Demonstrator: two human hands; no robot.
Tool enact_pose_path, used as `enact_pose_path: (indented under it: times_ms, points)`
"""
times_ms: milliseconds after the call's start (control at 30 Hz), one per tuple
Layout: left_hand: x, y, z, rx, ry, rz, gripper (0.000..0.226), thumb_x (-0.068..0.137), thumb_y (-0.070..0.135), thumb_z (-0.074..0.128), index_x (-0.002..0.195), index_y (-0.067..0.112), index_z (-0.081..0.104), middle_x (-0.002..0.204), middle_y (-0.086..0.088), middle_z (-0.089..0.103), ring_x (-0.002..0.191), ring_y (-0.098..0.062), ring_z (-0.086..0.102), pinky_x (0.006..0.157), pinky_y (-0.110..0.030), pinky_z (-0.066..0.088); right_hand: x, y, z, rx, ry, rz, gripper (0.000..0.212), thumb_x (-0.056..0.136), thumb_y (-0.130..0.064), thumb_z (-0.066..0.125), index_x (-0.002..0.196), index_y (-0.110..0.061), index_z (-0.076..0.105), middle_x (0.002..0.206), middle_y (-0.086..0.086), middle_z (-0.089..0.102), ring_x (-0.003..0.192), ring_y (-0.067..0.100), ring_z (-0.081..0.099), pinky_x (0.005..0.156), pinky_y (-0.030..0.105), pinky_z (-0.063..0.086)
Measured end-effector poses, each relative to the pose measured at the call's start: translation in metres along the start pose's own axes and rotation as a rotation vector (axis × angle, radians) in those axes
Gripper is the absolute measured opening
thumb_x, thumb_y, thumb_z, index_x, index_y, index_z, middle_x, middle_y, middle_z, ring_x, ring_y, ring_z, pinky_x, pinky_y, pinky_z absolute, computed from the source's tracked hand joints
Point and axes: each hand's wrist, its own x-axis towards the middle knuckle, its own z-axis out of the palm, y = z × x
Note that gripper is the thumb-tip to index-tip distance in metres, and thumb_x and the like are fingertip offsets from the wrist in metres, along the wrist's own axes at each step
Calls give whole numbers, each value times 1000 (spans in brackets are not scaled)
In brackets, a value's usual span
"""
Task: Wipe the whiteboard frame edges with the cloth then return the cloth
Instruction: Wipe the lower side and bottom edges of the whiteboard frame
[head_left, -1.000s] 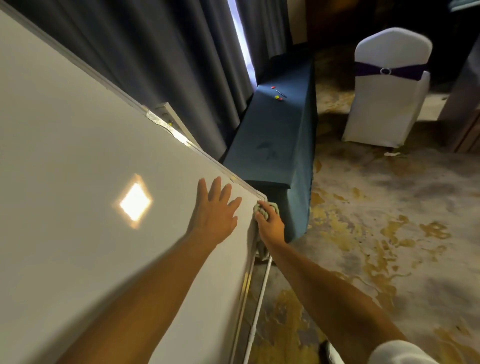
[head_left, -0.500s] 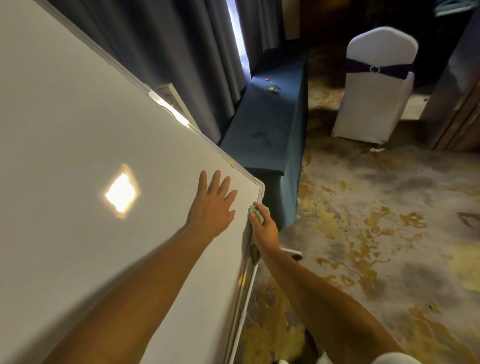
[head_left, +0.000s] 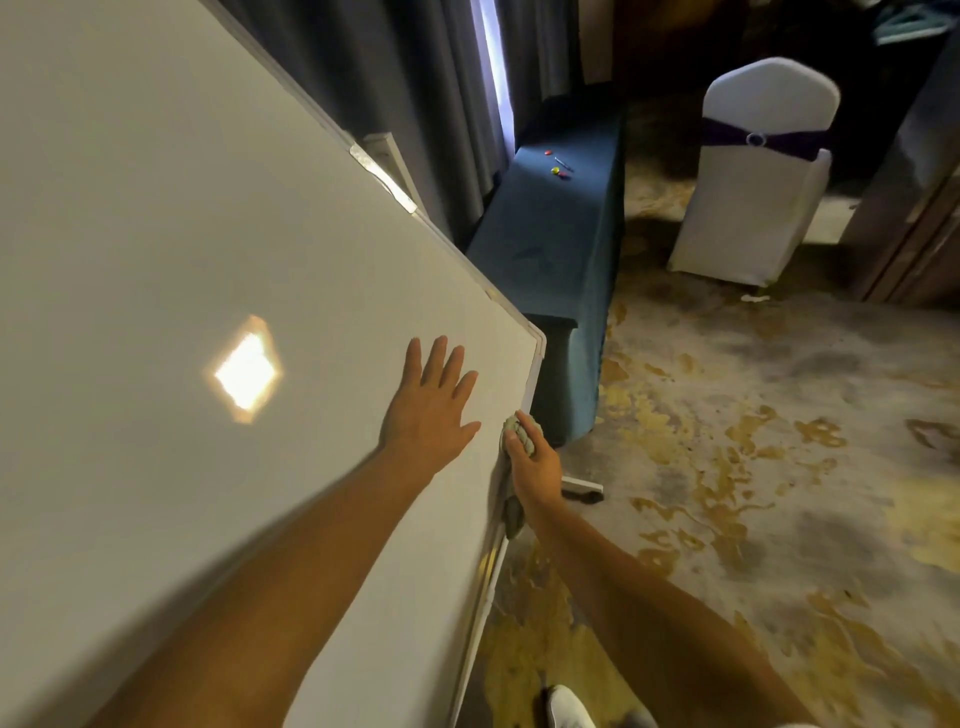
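A large whiteboard (head_left: 182, 260) fills the left of the view, its pale frame edge (head_left: 532, 374) running down the right side from the top right corner. My left hand (head_left: 428, 410) lies flat on the board surface with fingers straight and spread. My right hand (head_left: 535, 465) grips a grey-green cloth (head_left: 522, 434) and holds it against the right frame edge, a little below the corner. A tail of the cloth hangs below that hand beside the frame.
A long table (head_left: 550, 249) under dark blue cloth stands just behind the board, with small coloured items (head_left: 558, 165) on it. A white-covered chair (head_left: 753, 176) stands at the back right. Dark curtains (head_left: 395, 83) hang behind. The board's stand foot (head_left: 584, 488) rests on patterned carpet.
My right hand has slid the cloth down the right frame edge from the top corner. My left hand has stayed flat on the board.
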Motion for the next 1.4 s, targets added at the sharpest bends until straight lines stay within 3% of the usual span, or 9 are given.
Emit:
enact_pose_path:
  times_ms: [267,433,667,833,967,1100,1400]
  points:
    - [-19,14,-17,10,6,-10,90,99,76,4,169,22,-9,176,-20,-14,161,-50,-10,128,-69,-2,-41,20,-12,0,-17,-5,45,101,-46,52,145,-36,48,154,-7,43,141,20,40,119,45,32]
    - [-71,27,-26,-4,4,-23,87,100,75,5,169,23,-11,175,-18,-17,161,-49,-13,127,-70,-3,-65,22,-31,35,-26,-9,46,102,-38,54,147,-29,48,151,-4,46,139,20,42,114,35,34]
    - [-161,16,-27,-46,46,-97,82,102,72,5,169,24,-7,176,-17,-15,161,-48,-12,124,-71,-10,-106,18,-49,24,-17,-11,45,103,-30,54,148,-26,47,149,2,48,136,25,45,117,44,36]
    - [-184,24,-35,-28,60,-77,86,102,72,4,169,20,-8,175,-20,-14,161,-48,-11,127,-69,-4,-146,29,-54,51,-28,40,47,104,-36,51,150,-31,43,153,3,43,139,27,41,117,47,35]
    - [-180,22,-42,-18,54,-79,88,100,74,1,169,20,-9,176,-20,-13,162,-48,-9,128,-67,2,-183,45,-50,60,-48,57,46,104,-37,49,150,-33,42,153,0,43,139,24,41,109,31,34]
    - [-183,20,-44,-37,67,-78,85,102,72,4,169,21,-4,177,-19,-8,162,-46,-7,128,-67,5,-215,63,-43,106,-26,58,45,103,-34,53,147,-33,46,149,-1,46,131,16,43,99,25,36]
    - [-275,51,-19,-132,31,19,74,108,62,23,170,21,15,178,-17,1,163,-44,-3,129,-66,-2,-278,94,-17,62,34,34,44,103,-35,53,147,-33,48,148,0,49,135,22,45,105,31,38]
